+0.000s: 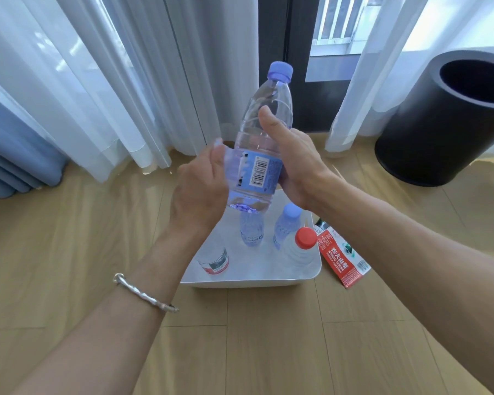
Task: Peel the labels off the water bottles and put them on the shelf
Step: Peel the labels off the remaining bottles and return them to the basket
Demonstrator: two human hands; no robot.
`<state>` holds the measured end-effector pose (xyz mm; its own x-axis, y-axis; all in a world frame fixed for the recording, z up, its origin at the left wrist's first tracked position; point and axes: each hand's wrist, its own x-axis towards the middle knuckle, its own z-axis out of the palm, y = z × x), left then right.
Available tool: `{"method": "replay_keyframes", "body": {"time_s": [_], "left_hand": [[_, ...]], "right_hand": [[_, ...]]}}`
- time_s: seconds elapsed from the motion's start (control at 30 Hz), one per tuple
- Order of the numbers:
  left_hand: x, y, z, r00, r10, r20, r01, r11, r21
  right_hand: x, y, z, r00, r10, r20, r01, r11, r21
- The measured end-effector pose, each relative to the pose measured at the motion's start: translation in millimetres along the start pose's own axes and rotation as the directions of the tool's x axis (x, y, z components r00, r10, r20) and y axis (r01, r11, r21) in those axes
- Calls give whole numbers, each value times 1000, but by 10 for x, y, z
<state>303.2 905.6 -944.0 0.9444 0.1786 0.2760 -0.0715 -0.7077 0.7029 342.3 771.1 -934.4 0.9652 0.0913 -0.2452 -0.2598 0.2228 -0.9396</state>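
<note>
A clear water bottle [264, 121] with a pale blue cap is held tilted in the air above a white bin [311, 273]. My right hand [291, 155] grips its middle, thumb up along the side. My left hand [200, 189] pinches the loose edge of the bottle's blue label [261, 173], which shows a barcode and is partly lifted at the left. In the bin stand two small blue-capped bottles [287, 225], a red-capped bottle [301, 248] and a bottle with a red and white label [214, 260].
A peeled red label [341, 258] lies on the wooden floor right of the bin. A black cylindrical trash can [439, 132] stands at the far right. White sheer curtains and a blue curtain hang along the window behind.
</note>
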Motion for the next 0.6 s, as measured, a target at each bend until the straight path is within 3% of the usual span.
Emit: {"method": "replay_keyframes", "body": {"time_s": [0.03,0.13,0.23,0.37,0.47,0.5,0.57,0.6], "left_hand": [[36,-1,-9,993,-118,-24,113,983,-144],[126,-9,-58,898,-439,24,398,788,-470],[154,-63,-112,848,-525,75,481,701,-526],[291,-138,-237,702,-681,208,624,448,-641],[403,-191,-399,658,-705,264,617,304,-725],[421,-189,-448,668,-713,212,587,331,-738],[425,-148,-491,769,-639,11,476,560,-678],[400,-72,-489,843,-534,-67,384,683,-622]], "right_hand": [[1,-4,-7,1000,-1,5,1,1000,12],[-25,-46,-23,999,-4,35,2,998,63],[-32,-65,-55,998,-6,64,1,996,84],[-37,-77,-43,997,-43,69,40,998,57],[-19,-40,-41,996,-81,21,81,997,-19],[-11,-19,-54,996,-90,13,90,995,-37],[-4,5,-76,995,-96,18,97,994,-49],[-7,8,-74,995,-95,25,96,994,-44]]}}
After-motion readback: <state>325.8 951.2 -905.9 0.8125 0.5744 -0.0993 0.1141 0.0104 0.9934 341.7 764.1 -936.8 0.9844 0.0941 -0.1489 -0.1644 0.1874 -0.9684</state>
